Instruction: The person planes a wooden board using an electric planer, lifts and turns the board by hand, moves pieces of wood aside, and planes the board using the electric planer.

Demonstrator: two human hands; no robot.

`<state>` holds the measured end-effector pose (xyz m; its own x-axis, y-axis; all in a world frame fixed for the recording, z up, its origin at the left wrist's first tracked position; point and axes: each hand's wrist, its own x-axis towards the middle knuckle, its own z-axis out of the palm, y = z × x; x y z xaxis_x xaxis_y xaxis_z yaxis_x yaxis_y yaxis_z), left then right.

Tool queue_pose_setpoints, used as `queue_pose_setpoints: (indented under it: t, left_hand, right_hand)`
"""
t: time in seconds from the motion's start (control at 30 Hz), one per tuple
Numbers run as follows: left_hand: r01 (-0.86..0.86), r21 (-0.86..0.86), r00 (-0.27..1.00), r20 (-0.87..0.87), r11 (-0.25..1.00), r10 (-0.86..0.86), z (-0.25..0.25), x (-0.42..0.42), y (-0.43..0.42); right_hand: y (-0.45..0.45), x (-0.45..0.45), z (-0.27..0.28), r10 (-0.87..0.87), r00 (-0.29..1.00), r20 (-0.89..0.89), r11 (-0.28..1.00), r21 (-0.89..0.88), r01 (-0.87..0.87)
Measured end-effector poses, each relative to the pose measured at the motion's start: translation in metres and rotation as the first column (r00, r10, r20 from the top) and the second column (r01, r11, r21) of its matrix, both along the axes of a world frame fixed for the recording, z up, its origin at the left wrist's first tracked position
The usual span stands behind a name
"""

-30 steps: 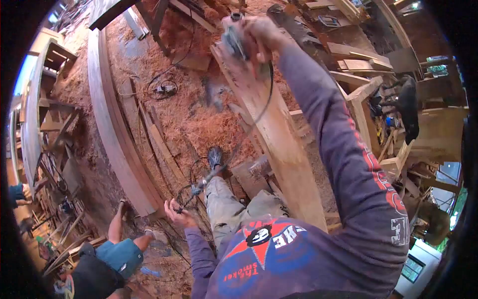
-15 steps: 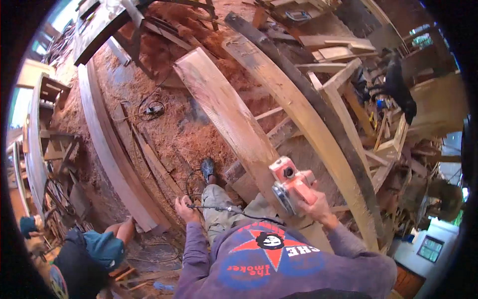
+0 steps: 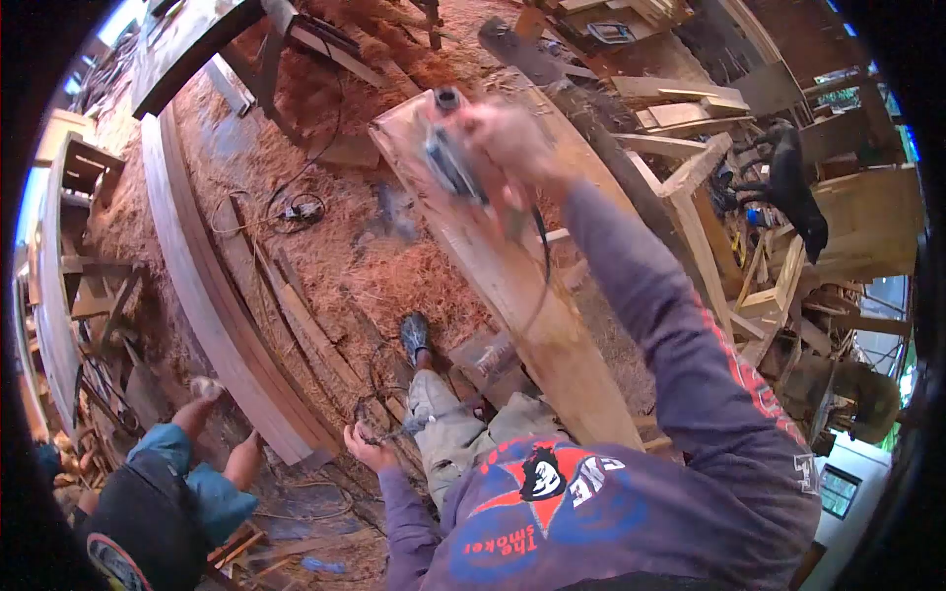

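Note:
My right hand (image 3: 507, 143), smeared by motion, grips an orange-red electric hand planer (image 3: 448, 163). The planer is over the far end of a broad wooden plank (image 3: 552, 335) that runs away from my body. From the tool, a dark power cord (image 3: 542, 246) hangs across the plank. Low on the left, my left hand (image 3: 370, 448) is closed around a slack part of the cord, just beside my trouser leg. The planer's sole is hidden.
Curved timbers (image 3: 227, 325) lie on the left, near a crouching co-worker (image 3: 158, 492). Reddish shavings (image 3: 414, 295) cover the ground. A black dog (image 3: 793, 192) is on the right, near a wooden frame (image 3: 690, 187). A dark bench (image 3: 197, 54) stands at the far left.
My right hand has carried the planer away from my body, from near my waist to the plank's far end. My left hand has lowered slightly, and the cord beside it hangs slacker.

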<state>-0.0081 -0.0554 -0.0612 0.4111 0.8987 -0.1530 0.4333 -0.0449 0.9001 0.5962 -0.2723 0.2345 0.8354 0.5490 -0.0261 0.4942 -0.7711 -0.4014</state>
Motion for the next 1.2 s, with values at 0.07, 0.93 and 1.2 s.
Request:
queue_pose_setpoints:
  t: [0.07,0.93,1.2]
  left_hand:
    - [0.281,0.315,0.914,-0.377,0.907,-0.152,0.038,0.013,-0.002]
    - [0.819,0.406,0.453,-0.024,0.405,-0.891,0.254,0.269,-0.198]
    - [0.938,0.316,0.120,0.085,0.141,-0.989,0.220,0.515,-0.145]
  right_hand:
    - [0.040,0.078,-0.037,0.134,0.946,0.297,0.976,-0.207,-0.073]
    - [-0.243,-0.358,0.024,-0.332,0.857,-0.393,0.848,0.273,0.454]
    - [-0.102,-0.151,0.007,-0.312,0.874,-0.373,0.828,0.344,0.443]
